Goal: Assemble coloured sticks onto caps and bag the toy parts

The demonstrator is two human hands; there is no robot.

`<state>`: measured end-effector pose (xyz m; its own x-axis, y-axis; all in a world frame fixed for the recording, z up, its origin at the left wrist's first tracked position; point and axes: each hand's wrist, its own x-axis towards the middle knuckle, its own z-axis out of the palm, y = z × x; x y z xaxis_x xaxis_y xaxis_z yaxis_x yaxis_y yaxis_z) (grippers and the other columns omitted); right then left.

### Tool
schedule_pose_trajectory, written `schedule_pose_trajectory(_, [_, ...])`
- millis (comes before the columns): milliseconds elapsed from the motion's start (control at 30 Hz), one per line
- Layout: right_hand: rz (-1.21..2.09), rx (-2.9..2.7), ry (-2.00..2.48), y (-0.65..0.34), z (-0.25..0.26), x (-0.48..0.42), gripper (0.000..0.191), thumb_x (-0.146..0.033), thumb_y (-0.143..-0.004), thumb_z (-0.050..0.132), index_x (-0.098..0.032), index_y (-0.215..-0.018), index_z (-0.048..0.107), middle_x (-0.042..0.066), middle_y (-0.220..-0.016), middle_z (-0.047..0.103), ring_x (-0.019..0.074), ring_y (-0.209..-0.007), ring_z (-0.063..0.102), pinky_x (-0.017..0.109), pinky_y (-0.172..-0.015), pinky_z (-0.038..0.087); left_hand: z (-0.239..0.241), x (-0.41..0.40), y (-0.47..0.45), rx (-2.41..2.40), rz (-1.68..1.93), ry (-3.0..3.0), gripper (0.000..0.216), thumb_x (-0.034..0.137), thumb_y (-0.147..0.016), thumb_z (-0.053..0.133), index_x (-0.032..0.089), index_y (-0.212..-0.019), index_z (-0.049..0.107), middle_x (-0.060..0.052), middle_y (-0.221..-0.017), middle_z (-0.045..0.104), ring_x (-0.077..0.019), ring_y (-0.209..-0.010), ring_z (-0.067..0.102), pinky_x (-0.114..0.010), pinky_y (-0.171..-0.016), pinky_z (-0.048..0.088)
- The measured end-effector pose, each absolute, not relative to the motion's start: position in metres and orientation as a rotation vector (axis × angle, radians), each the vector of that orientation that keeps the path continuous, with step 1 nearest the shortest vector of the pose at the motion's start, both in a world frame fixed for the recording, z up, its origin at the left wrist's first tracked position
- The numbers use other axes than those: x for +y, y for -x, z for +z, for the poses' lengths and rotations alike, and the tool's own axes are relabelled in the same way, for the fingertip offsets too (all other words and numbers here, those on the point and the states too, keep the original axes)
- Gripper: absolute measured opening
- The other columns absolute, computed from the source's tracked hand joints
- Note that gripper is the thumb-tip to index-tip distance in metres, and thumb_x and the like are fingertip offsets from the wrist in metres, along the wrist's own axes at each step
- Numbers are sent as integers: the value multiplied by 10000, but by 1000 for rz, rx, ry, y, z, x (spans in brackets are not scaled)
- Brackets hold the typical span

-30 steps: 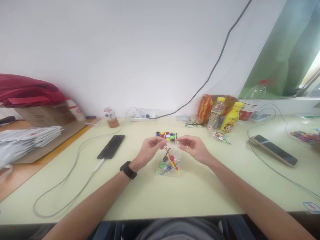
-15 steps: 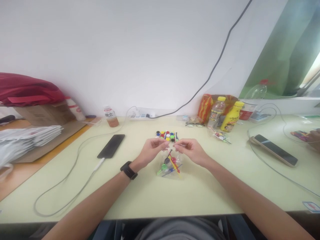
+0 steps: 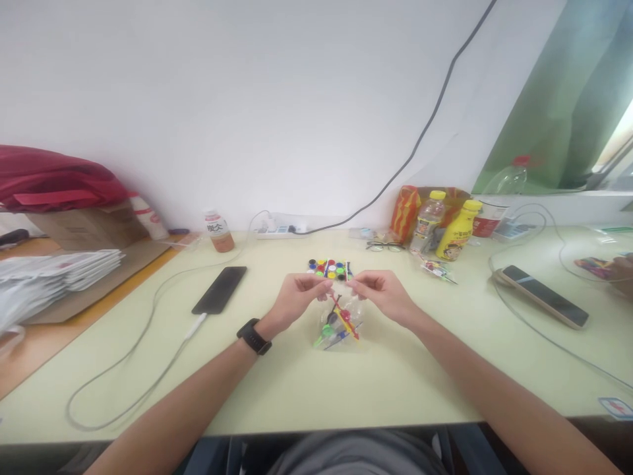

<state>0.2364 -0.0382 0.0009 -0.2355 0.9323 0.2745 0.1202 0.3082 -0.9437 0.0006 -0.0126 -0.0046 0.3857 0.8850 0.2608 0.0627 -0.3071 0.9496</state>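
Observation:
A clear plastic bag (image 3: 324,318) hangs between my hands, its top edge pinched on both sides. Inside it are small coloured plastic pieces (image 3: 341,320) in yellow, red, green and blue, some long and thin. My left hand (image 3: 302,297), with a black watch on the wrist, is closed on the bag's left top corner. The right corner is pinched by my right hand (image 3: 383,295). Just behind the bag, several round coloured caps (image 3: 332,269) and thin pieces lie on the table, partly hidden by my fingers.
A black phone (image 3: 220,290) on a white cable lies left; another phone (image 3: 544,297) lies right. Farther back stand a drink bottle (image 3: 218,231), a yellow bottle (image 3: 459,231), a clear bottle (image 3: 428,224) and glasses (image 3: 384,246). A small bag of pieces (image 3: 438,270) lies before the bottles.
My right hand has shifted slightly right and up, so the bag's top is held a little wider. The pieces inside have shifted slightly.

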Motion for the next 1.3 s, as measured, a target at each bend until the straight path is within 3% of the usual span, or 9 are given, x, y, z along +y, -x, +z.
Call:
schedule_pose_trajectory(200, [999, -1618, 987, -245, 4, -35, 334, -520, -837, 762, -187, -836, 782, 37, -737, 713, 170, -684, 633, 308, -652, 534, -2, -11, 3, 839, 1062, -1670, 300, 441, -876, 765, 147, -885, 820, -89, -799, 764, -145, -669, 601, -266, -658, 502])
schedule_pose_trajectory(433, [1056, -1655, 900, -227, 0, -43, 312, -493, -898, 708, -204, -986, 788, 65, -982, 778, 224, -910, 699, 351, -823, 552, -6, -20, -7, 799, 1062, -1662, 272, 413, -866, 783, 144, -895, 816, -78, -798, 769, -146, -676, 634, -259, -653, 521])
schedule_pose_trajectory(633, [1064, -1658, 986, -230, -2, -40, 347, -520, -851, 749, -175, -819, 768, 42, -747, 740, 179, -709, 669, 307, -711, 541, -8, -17, -6, 795, 1021, -1658, 280, 414, -865, 784, 139, -903, 820, -88, -820, 782, -152, -691, 657, -259, -676, 544])
schedule_pose_trajectory(1300, [937, -1748, 1057, -258, 6, -29, 282, -463, -818, 773, -183, -811, 800, 39, -725, 726, 167, -660, 623, 295, -638, 505, -9, -4, 6, 870, 934, -1674, 361, 484, -904, 723, 146, -954, 840, -115, -881, 803, -159, -725, 663, -262, -720, 533])
